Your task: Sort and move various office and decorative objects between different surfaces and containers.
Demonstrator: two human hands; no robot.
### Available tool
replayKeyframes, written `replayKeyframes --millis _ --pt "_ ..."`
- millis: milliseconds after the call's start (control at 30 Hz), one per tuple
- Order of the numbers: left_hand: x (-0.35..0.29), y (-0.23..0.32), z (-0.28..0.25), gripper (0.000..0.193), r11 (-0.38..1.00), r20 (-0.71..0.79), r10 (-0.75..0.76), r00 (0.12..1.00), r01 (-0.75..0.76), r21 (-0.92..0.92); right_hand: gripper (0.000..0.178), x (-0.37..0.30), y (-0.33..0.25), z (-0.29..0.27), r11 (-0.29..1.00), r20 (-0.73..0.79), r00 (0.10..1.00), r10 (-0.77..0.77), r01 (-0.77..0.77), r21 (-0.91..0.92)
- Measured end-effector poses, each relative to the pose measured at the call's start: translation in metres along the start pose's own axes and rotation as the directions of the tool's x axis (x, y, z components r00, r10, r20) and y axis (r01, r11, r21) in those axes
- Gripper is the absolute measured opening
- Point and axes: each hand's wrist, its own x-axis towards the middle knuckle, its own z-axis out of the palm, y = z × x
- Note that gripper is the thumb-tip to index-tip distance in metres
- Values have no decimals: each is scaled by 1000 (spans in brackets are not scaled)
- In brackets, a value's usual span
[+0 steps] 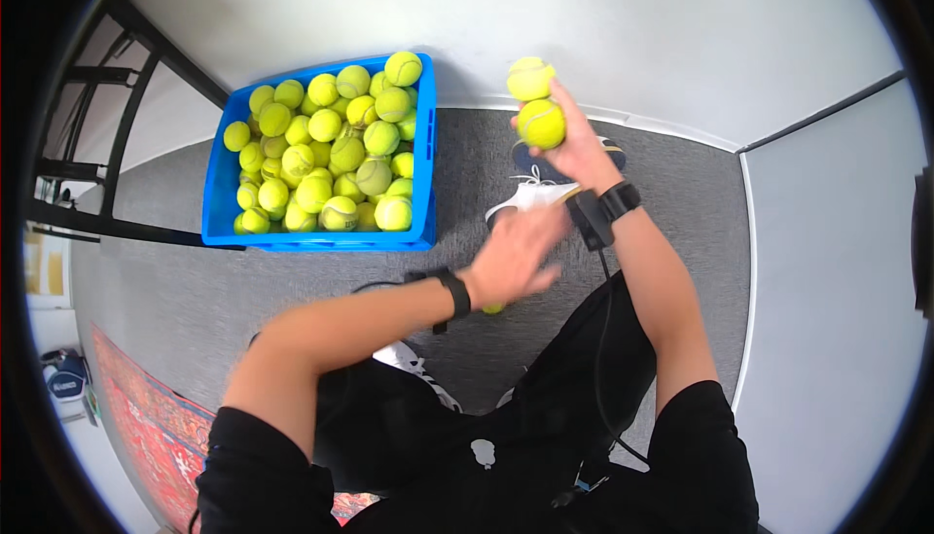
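My right hand is raised near the wall with its fingers closed around two yellow-green tennis balls. The upper tennis ball rests toward the fingertips, and the lower tennis ball sits against the palm. Lower and to the left, my left hand is blurred by motion. Its fingers stretch toward the right wrist, with the thumb apart, and no ball shows in it. Part of another tennis ball peeks out just below the left hand. A blue plastic crate heaped with many tennis balls stands left of both hands.
A white shoe and a dark shoe lie on the grey carpet beneath my right hand. The white wall runs behind the crate. A black metal frame stands at the left. A red patterned rug lies lower left.
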Motion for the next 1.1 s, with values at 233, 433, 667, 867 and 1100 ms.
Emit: replayKeyframes --millis 233,433,667,867,1100 --pt "-169 -24 162 19 964 777 119 618 -259 59 46 -13 -4 -33 996 -235 970 61 -75 -47" --pt "-100 -67 104 13 981 689 -17 725 -121 151 36 -8 1 -75 987 -250 957 145 -158 -32" --pt "-47 -114 69 49 817 -167 -569 805 577 2 32 26 16 -85 976 -280 949 141 -86 202" --pt "10 -90 26 67 877 -350 -462 815 479 -40 31 42 29 -86 984 -265 959 103 -59 170" --pt "2 -169 -113 57 710 -566 -441 697 657 256 32 45 27 -66 972 -385 913 137 -48 232"
